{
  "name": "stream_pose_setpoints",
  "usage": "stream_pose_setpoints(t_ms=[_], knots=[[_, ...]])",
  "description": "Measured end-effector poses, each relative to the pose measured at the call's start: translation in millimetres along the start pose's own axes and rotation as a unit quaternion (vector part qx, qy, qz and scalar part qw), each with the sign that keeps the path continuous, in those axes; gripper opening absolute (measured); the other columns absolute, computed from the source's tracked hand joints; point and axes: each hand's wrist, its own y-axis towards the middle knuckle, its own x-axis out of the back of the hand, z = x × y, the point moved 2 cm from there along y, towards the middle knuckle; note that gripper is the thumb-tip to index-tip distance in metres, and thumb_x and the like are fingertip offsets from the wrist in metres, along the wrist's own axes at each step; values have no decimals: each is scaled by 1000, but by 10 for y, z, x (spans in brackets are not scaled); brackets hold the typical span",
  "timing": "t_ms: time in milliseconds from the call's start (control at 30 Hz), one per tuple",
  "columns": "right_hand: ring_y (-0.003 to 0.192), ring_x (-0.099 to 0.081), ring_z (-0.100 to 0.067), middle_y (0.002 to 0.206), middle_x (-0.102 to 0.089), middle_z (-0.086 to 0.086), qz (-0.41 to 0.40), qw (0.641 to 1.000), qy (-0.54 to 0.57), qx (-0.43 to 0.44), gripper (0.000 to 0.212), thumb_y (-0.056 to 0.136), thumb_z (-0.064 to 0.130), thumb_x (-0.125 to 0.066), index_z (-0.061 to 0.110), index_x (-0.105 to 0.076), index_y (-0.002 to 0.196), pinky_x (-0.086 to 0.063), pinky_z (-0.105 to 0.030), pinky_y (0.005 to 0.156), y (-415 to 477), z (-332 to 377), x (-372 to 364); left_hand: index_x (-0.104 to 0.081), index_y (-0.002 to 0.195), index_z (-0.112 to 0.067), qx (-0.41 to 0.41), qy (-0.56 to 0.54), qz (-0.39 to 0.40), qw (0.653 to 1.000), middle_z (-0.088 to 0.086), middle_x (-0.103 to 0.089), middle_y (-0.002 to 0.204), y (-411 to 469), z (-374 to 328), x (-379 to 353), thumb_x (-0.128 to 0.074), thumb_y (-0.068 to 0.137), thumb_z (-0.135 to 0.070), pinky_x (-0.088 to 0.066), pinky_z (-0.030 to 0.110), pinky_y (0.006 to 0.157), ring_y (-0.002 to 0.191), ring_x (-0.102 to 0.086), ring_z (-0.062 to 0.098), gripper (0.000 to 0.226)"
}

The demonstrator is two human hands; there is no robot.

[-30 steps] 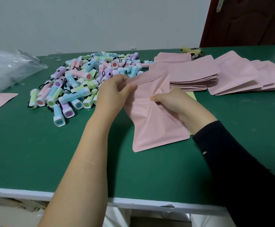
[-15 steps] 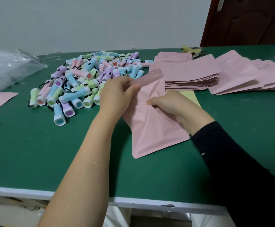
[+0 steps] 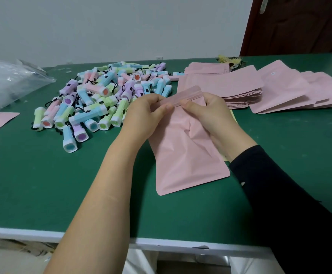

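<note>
A green table [image 3: 42,184] fills most of the view from a head-worn camera, and every place below is given from the pink pouch [image 3: 185,155] lying near its middle. Beyond and to the right of the pouch sit a thick stack of flat pink pouches [image 3: 230,86] and a fanned row of more pouches [image 3: 291,89]. Beyond and to the left of it spreads a heap of small pastel torches [image 3: 102,99]. Far left of it lies a crumpled clear plastic bag [image 3: 9,82].

The pouch rests on the table with its bottom end towards the person and its top end raised. The left hand [image 3: 143,115] and right hand [image 3: 210,111] are close together, each pinching the zip strip [image 3: 187,95] along the top edge, with the thumbs nearly meeting.

The work looks to be at the closing or opening of one pouch. The heap of loose torches suggests most of the packing is left.

The pouch is creased through the middle, but whether a torch is inside cannot be told. A pale yellow sheet [image 3: 234,118] shows only as a sliver beside the right wrist. The plastic bag is cut off by the frame.
</note>
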Motion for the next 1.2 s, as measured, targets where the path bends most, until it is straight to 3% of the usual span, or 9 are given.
stream_pose_setpoints(t_ms=[367,467,600,700,867,1000,1100,1167,1200], knots=[[86,-69,-22,95,-74,-9,9,998,-37,44,4,88,12,-70,14,-71,91,-56,-42,85,2,6,-27,-71,97,-20,-32,28,-2,999,-7,-70,92,1,7,-45,-69,90,-33,-51,36,84,91,-63,16,15],[88,-63,-18,98,-71,-7,25,991,-114,60,12,95,19,-60,11,-68,98,-51,-31,79,41,0,-43,-67,90,-28,-39,45,-6,998,-15,-66,85,18,31,-54,-66,92,-30,-48,33,81,86,-59,12,3],[78,-53,-10,83,-62,3,16,979,-173,109,9,95,18,-59,10,-63,94,-39,-15,60,57,21,-46,-64,81,-32,-33,19,2,999,-11,-64,72,18,46,-67,-66,91,-33,-43,27,70,71,-54,6,11],[72,-48,-12,76,-60,-6,10,970,-203,134,14,91,15,-62,2,-65,87,-35,-23,58,33,17,-46,-59,77,-35,-37,39,8,999,-14,-61,73,19,23,-107,-64,93,-32,-46,34,77,75,-54,10,17],[72,-49,-12,75,-61,-1,-18,971,-199,132,15,96,17,-58,9,-69,88,-39,-24,63,12,72,9,-57,83,-34,-29,136,-14,990,-16,-57,73,45,53,-57,-60,94,-40,-46,48,91,88,-57,22,13],[75,-46,-18,85,-64,-22,-57,979,-161,107,30,99,20,-53,-5,-67,96,-45,-37,69,55,125,120,-62,90,-31,6,150,-43,988,-9,-63,85,74,156,77,-59,94,-42,-45,51,95,100,-58,29,12],[80,-55,-40,98,-67,-28,-81,980,-150,104,32,100,22,-51,-7,-66,100,-49,-44,75,73,137,170,-59,86,-28,26,125,-59,990,-11,-58,81,98,222,130,-59,95,-41,-47,45,89,91,-57,25,16],[97,-59,-45,108,-62,-33,-92,982,-132,100,34,100,22,-50,-8,-65,103,-49,-49,83,88,127,195,-59,84,-23,41,73,-66,994,-11,-57,76,106,252,142,-60,95,-38,-45,38,76,77,-53,17,18],[92,-59,-45,108,-61,-34,-91,983,-128,99,36,101,22,-50,-11,-62,103,-51,-48,81,91,127,199,-62,85,-18,46,41,-67,996,-11,-56,72,107,260,144,-60,95,-36,-41,34,68,68,-50,12,20]])
